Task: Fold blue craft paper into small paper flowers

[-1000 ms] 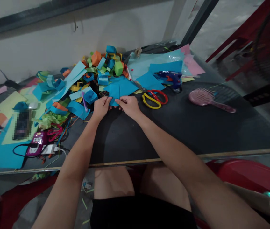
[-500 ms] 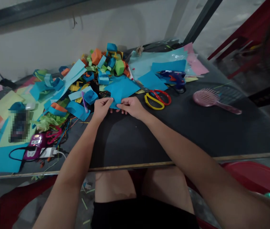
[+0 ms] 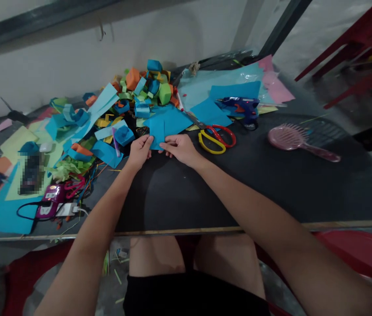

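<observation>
A blue paper sheet (image 3: 168, 124) lies on the dark table (image 3: 271, 184) just beyond my hands, with a flap folded over on its left part. My left hand (image 3: 140, 150) pinches the sheet's near left edge, fingers closed on it. My right hand (image 3: 180, 148) grips the near edge beside it, thumb and fingers pressed on the paper. Both hands nearly touch each other.
A heap of folded coloured paper pieces (image 3: 140, 94) lies behind. Yellow-and-red scissors (image 3: 215, 136) and a blue glue gun (image 3: 241, 107) are right of the sheet, a pink hairbrush (image 3: 298, 140) farther right. Paper scraps, a purple device (image 3: 49, 199) with cables sit left.
The sheet's left part has been folded over into an upright flap between my fingers; half a second ago it lay flatter. Both hands stayed at the near edge.
</observation>
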Motion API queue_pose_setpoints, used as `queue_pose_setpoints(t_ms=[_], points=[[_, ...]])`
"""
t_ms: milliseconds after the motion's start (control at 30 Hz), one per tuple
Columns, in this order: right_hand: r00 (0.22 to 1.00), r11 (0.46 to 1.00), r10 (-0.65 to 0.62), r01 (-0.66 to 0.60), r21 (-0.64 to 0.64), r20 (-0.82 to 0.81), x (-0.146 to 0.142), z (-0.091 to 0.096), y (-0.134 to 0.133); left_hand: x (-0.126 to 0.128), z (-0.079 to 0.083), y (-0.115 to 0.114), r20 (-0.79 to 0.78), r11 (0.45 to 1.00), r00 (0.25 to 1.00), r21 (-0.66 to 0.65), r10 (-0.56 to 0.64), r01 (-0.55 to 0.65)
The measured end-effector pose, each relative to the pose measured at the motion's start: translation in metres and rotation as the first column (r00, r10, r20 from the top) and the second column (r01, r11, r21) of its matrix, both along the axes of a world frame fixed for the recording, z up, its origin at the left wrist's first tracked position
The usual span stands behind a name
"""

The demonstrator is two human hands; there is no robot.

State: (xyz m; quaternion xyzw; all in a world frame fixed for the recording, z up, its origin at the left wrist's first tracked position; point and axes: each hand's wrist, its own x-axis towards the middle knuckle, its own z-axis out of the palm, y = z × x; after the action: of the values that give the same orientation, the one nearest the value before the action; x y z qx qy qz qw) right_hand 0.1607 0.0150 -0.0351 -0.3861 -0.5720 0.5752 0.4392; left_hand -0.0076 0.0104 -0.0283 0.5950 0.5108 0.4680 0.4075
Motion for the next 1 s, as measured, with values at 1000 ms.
queue_pose_setpoints(t_ms=[1000], points=[[0.993,0.984,-0.114,0.116,0.133,-0.023,0.0017,-0.0025,0.0021,-0.0024,-0.0001,0.0029,0.163,0.997,0.986,0.077,-0.043,0.031]])
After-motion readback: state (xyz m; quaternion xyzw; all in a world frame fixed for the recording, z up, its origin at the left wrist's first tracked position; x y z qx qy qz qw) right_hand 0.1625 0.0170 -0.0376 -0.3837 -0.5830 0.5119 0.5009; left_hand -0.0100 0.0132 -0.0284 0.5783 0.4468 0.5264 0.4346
